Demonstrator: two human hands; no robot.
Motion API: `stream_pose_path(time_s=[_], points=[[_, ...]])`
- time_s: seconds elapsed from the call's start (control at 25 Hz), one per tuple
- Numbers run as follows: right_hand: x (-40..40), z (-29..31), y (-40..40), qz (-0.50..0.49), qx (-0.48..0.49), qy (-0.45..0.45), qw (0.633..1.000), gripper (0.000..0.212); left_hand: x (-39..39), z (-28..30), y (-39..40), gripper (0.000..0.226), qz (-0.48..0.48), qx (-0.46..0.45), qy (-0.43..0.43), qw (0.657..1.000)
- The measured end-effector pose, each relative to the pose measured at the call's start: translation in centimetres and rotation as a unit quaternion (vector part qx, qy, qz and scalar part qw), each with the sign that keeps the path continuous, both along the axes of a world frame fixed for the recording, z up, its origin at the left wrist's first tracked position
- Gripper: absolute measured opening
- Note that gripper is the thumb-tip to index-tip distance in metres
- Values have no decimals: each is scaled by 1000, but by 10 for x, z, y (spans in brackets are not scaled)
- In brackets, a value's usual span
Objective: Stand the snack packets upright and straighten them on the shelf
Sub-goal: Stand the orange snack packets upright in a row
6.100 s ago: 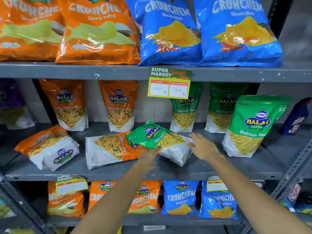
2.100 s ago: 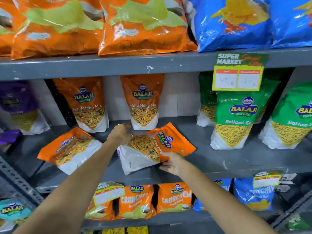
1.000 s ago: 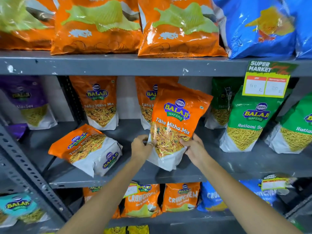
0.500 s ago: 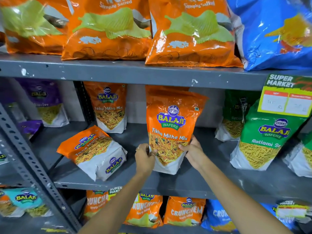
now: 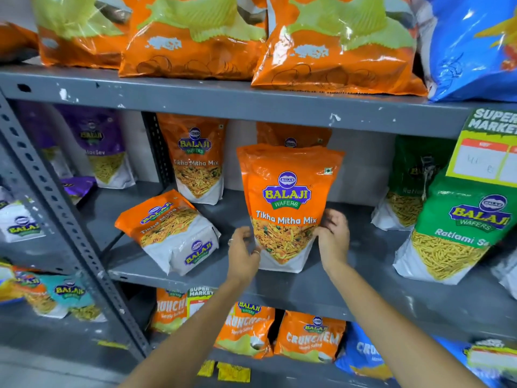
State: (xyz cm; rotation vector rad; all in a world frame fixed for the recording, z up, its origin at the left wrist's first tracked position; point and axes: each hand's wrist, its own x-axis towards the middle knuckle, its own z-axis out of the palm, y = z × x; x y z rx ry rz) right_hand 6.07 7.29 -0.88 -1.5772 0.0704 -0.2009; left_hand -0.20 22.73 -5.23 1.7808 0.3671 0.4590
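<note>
An orange Tikha Mitha Mix packet stands upright near the front of the grey middle shelf. My left hand grips its lower left edge and my right hand grips its lower right edge. A second orange packet lies tilted on its back to the left, a little apart from my left hand. Two more orange packets stand upright at the back, one on the left and one mostly hidden behind the packet I hold.
Green Ratlami Sev packets stand upright on the right under a hanging price tag. Purple packets sit beyond a perforated steel post. Large orange chip bags fill the shelf above, and Crunchem bags the shelf below.
I picked the lying orange packet up off the shelf with both hands and turned it upright. Over the last half second it came down and now stands straight on the shelf.
</note>
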Motion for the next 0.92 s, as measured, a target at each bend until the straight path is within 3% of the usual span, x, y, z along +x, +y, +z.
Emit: stream_pose_path(time_s=[0.08,0.16,0.44,0.64,0.84,0.92], points=[[-12,5,1,-75,-32,-79,994,36,-9,11,8,39,38,1,-12,999],[-21,10,5,-90,-78,-143,983,29,-19,23,20,37,91,-3,-28,995],[-48,16,53,37,-133,-217,966,19,-59,36,80,30,249,37,-12,968],[-47,14,109,118,-149,-201,961,22,-68,30,132,34,278,38,78,957],[-23,3,167,174,-220,-81,956,23,-47,22,180,56,224,-64,241,942],[-13,0,185,202,-255,-14,946,23,-42,23,185,56,164,-185,261,933]])
